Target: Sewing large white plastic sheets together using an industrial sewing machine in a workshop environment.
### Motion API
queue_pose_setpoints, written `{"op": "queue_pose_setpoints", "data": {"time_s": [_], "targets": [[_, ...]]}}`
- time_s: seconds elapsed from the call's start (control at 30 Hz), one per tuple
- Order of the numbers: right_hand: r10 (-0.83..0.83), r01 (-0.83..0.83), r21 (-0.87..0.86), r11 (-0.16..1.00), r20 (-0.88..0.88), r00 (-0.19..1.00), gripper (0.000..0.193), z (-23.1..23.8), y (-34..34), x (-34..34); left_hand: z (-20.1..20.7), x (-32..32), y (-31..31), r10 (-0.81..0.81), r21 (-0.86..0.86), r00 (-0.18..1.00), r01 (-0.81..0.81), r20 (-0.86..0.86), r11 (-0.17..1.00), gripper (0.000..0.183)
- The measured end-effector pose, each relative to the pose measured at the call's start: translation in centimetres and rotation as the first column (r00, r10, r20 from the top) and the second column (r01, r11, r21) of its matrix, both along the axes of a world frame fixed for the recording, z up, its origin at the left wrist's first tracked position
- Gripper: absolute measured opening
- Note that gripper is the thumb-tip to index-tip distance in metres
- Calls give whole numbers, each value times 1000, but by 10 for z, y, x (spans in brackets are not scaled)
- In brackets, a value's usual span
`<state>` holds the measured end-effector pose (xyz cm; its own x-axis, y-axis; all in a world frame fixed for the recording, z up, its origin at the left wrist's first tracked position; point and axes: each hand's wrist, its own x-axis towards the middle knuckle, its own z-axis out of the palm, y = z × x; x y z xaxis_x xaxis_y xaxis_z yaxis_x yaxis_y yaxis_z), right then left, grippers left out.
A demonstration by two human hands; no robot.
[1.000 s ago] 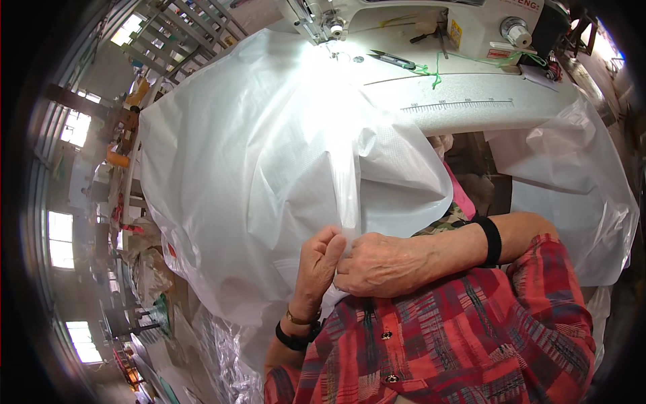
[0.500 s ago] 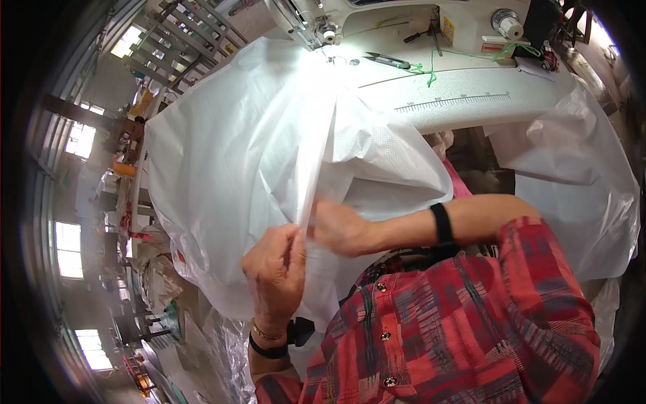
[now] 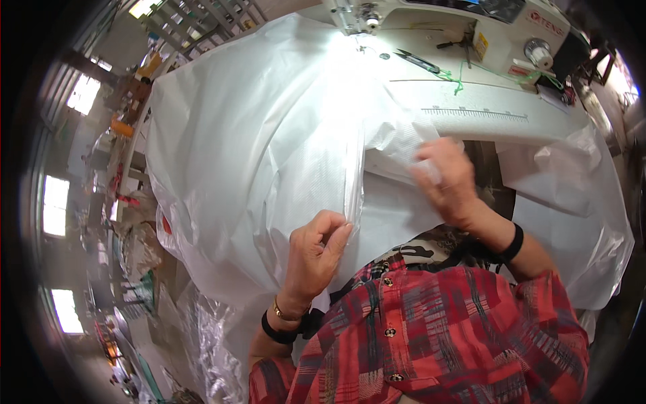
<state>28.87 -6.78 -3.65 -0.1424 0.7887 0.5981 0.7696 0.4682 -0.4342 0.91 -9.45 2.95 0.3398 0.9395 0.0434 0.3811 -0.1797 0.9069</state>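
A large white woven plastic sheet (image 3: 222, 155) drapes from the sewing machine (image 3: 431, 20) down toward my lap. A folded edge of it runs from under the bright needle area to my left hand (image 3: 315, 252). There my left thumb and fingers pinch the fold. Farther right, my right hand (image 3: 449, 178) is at the sheet's right part, with a bit of white sheet showing at its fingers. That hand is smeared by motion, but its fingers look closed on the sheet.
On the machine bed lie a thread snipper (image 3: 417, 60), green thread (image 3: 459, 84) and a screwdriver (image 3: 455, 44). A printed ruler scale (image 3: 474, 113) runs along the bed's front. More white sheeting (image 3: 565, 215) hangs at the right. Clear plastic (image 3: 208, 343) lies lower left.
My right hand has moved from beside the left one out to the right, over the sheet's right part. My left hand keeps its pinch. The whole view has shifted slightly.
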Motion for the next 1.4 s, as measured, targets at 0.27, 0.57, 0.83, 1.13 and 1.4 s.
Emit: {"op": "queue_pose_setpoints", "data": {"time_s": [0.27,0.57,0.83,1.13,1.4], "targets": [[-334,23,-673,739,-336,881,24,-50,-33,37,17,6,8,-50,1,989,50,142,999,12],[142,-311,-346,885,-435,889,21,37,-57,2,44,28,15,-159,217,986,145,47,965,10],[333,-365,-237,900,-167,928,20,50,-47,-19,-4,62,22,-350,245,909,401,-228,883,11],[372,-368,-220,903,-25,928,19,40,-51,-31,-23,35,-3,-179,36,982,177,64,983,11],[481,-468,-163,869,53,875,14,38,-52,-49,-20,33,-7,-122,-45,988,127,94,991,15]]}}
